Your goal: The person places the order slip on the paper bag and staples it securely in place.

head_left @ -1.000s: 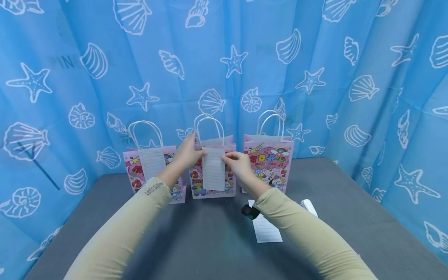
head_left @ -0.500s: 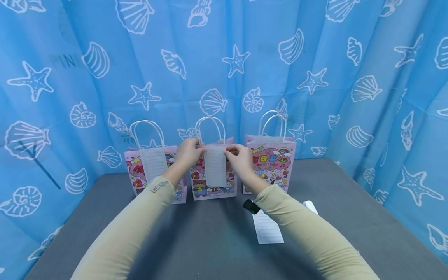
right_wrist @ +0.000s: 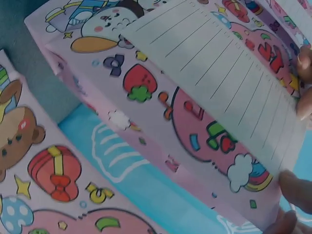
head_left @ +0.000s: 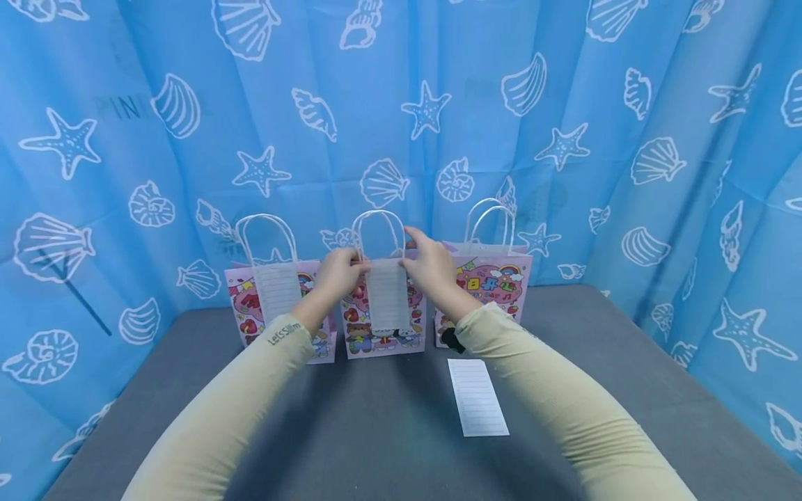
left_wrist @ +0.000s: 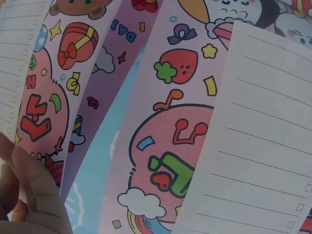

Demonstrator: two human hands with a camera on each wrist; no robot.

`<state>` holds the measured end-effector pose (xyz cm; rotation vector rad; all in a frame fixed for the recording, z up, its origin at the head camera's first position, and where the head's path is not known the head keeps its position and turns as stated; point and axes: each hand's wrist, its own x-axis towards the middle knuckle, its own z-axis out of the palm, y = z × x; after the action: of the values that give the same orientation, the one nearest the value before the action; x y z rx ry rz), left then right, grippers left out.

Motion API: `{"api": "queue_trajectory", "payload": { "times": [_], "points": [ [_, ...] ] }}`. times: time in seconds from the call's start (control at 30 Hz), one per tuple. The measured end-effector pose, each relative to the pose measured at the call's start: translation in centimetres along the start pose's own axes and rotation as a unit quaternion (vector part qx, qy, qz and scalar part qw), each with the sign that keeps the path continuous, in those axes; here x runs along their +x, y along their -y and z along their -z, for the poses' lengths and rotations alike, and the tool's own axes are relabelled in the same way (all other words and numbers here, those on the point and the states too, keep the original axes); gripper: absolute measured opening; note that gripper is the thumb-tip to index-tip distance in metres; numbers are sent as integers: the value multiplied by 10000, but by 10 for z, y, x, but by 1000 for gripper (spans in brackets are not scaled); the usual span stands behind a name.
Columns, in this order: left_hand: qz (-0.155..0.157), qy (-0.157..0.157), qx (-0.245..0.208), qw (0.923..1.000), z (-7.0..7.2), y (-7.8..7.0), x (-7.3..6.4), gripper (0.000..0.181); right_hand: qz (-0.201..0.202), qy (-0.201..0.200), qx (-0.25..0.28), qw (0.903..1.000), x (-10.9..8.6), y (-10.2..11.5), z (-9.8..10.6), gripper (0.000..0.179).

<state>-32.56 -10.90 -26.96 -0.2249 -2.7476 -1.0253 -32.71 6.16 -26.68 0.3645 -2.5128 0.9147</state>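
A lined paper sheet [head_left: 387, 296] hangs over the front of the middle pink gift bag [head_left: 359, 339], near the base of its white rope handle [head_left: 379, 212]. My left hand [head_left: 340, 273] pinches the sheet's top left corner at the bag's rim; its curled fingers [left_wrist: 36, 195] show in the left wrist view. At the top right corner my right hand [head_left: 434, 266] pinches sheet and rim, thumb [right_wrist: 295, 190] in front, one finger raised beside the handle. Other fingers of the right hand are hidden behind the bag.
A similar gift bag [head_left: 241, 303] bearing a lined sheet [head_left: 277, 289] stands to the left, partly behind the left forearm. Another bag [head_left: 501, 278] stands to the right. One loose lined sheet [head_left: 479, 400] lies on the grey table [head_left: 376, 431]. A blue curtain [head_left: 351, 160] hangs behind.
The sheet has risen slightly against the middle bag. My right hand has moved up to its top corner and raised a finger by the handle. The left hand stays at its corner.
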Motion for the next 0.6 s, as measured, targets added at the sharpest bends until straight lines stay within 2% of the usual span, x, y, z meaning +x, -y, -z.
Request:
{"api": "queue_trajectory", "payload": {
  "times": [0.2, 0.4, 0.6],
  "points": [
    [30, 288, -235, 9993, 0, 1, 0, 20, -8, -7, 220, 9998, 2, -2, -1, 52],
    [-64, 166, -81, 9998, -2, 1, 2, 26, -20, -169, 260, 9995, 2, -4, -4, 51],
    [90, 108, -353, 9993, -2, 1, 2, 24, -27, -237, 335, 9992, 1, -4, -7, 50]
  ]
}}
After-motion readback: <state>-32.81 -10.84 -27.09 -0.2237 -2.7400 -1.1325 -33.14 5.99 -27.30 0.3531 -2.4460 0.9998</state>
